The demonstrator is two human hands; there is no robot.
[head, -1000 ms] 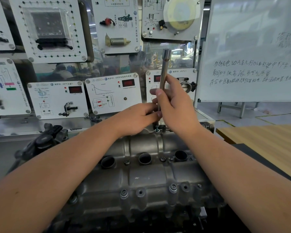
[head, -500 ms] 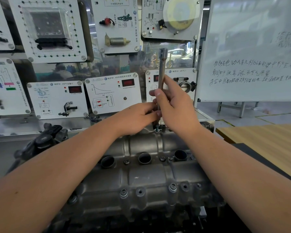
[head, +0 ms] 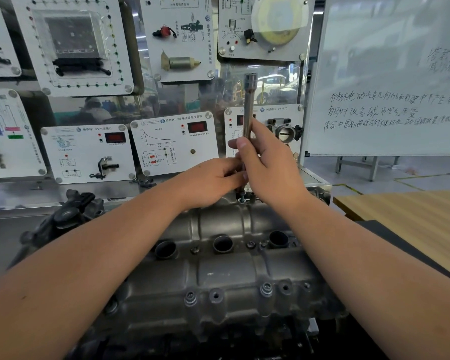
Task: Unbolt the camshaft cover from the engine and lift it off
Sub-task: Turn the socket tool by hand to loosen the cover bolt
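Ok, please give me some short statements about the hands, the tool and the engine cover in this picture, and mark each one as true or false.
1. The right hand holds a long metal socket extension nearly upright. True.
2. The left hand rests flat on the wooden table. False: it is at the lower end of the tool, beside the right hand, over the far edge of the camshaft cover.
3. The camshaft cover has been lifted off the engine. False: it sits on the engine, with bolts visible along its near edge.
4. Three round openings show in a row across the middle of the cover. True.
5. A whiteboard with handwriting stands to the right. True.
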